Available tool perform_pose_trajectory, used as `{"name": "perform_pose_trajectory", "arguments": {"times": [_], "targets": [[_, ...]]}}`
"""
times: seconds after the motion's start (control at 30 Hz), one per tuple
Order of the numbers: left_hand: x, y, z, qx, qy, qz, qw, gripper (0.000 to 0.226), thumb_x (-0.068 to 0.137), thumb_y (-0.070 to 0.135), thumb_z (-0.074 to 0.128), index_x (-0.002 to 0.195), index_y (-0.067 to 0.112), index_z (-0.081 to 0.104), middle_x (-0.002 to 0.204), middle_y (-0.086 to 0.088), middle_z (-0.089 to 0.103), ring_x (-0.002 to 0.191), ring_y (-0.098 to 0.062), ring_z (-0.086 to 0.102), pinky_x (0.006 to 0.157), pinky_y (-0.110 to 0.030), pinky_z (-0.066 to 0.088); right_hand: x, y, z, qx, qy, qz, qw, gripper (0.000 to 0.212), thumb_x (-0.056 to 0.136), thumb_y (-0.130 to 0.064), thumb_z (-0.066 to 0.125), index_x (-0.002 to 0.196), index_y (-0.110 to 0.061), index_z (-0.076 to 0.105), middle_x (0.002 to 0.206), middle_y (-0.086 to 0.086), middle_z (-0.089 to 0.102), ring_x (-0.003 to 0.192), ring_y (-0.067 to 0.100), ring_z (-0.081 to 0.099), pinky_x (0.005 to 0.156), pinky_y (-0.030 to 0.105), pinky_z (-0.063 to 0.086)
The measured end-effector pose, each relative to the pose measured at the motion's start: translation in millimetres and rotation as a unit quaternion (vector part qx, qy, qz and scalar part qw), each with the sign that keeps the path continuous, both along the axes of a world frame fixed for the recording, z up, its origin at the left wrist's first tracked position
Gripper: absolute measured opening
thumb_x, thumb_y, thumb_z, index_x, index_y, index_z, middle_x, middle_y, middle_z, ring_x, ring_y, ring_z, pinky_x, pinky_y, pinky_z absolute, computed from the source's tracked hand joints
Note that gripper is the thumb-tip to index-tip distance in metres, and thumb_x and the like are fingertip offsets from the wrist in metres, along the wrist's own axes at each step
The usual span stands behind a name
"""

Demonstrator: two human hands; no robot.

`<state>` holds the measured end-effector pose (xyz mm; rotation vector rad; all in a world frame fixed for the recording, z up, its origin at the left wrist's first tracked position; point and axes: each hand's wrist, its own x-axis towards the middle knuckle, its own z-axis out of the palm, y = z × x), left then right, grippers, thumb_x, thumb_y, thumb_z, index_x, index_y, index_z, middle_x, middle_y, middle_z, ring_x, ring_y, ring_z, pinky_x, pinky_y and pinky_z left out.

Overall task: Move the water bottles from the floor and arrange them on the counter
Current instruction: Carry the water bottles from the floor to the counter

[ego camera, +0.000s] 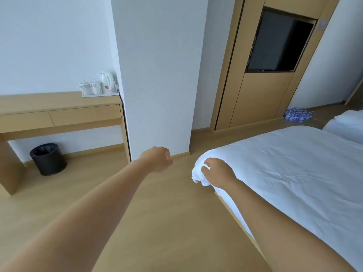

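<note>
Head view: both hands empty, left hand [157, 159] loosely curled over the floor, right hand [218, 172] loosely curled above the bed [294, 163] corner (touching the sheet? can't tell). Water bottles [298, 114] bunched on the floor at far right, beside the wardrobe [255, 95]. Desk [59, 104] at left, carrying kettle tray [101, 94]. Looks like the very start: probably walk round the bed, crouch, grab bottles.
</note>
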<state>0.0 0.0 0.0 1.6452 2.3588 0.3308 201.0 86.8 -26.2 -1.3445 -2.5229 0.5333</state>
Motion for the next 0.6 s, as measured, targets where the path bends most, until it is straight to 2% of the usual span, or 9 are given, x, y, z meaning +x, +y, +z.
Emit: {"name": "perform_pose_trajectory", "arguments": {"times": [0.1,0.17,0.27,0.43,0.6], "targets": [[-43.8,36.9,-0.8,-0.012,0.000,0.004,1.000,0.032,0.091,0.036,0.050,0.118,0.019,0.057,0.118,0.001,0.060,0.108,-0.020,0.055,0.089,-0.035,0.047,-42.2,38.3,-3.6,-0.024,0.009,-0.029,0.999,0.020,0.089,-0.020,0.042,0.073,-0.010,0.046,0.072,0.004,0.051,0.070,0.023,0.052,0.064,0.033,0.041],[-75.2,64.2,0.4,-0.027,0.011,-0.003,1.000,0.033,0.092,0.036,0.050,0.119,0.019,0.057,0.120,0.001,0.059,0.110,-0.020,0.055,0.090,-0.035,0.046,-70.5,64.5,-2.3,-0.038,0.013,-0.042,0.998,0.026,0.092,-0.023,0.040,0.087,-0.004,0.056,0.082,0.008,0.061,0.080,0.027,0.062,0.070,0.036,0.048],[-118.6,105.7,1.0,-0.026,0.011,-0.006,1.000,0.033,0.092,0.035,0.049,0.120,0.019,0.057,0.121,0.001,0.059,0.110,-0.020,0.055,0.092,-0.035,0.046,-107.2,102.8,-0.9,-0.026,0.022,-0.052,0.998,0.031,0.094,-0.026,0.039,0.103,-0.004,0.059,0.100,0.010,0.065,0.094,0.027,0.061,0.080,0.038,0.049],[-166.7,165.4,-9.5,-0.043,-0.003,-0.024,0.999,0.033,0.093,0.035,0.048,0.120,0.019,0.056,0.121,0.001,0.059,0.111,-0.020,0.054,0.093,-0.035,0.046,-144.5,152.6,-9.8,-0.035,0.011,-0.080,0.996,0.030,0.095,-0.025,0.041,0.108,-0.006,0.059,0.107,0.007,0.064,0.099,0.024,0.059,0.085,0.037,0.048],[-196.9,225.1,-25.7,-0.055,-0.016,-0.032,0.998,0.032,0.093,0.035,0.048,0.119,0.020,0.057,0.121,0.002,0.059,0.111,-0.019,0.054,0.092,-0.034,0.045,-177.0,204.4,-22.3,-0.048,0.012,-0.101,0.994,0.028,0.094,-0.025,0.042,0.105,-0.004,0.057,0.106,0.008,0.062,0.096,0.026,0.059,0.082,0.037,0.048]]}}
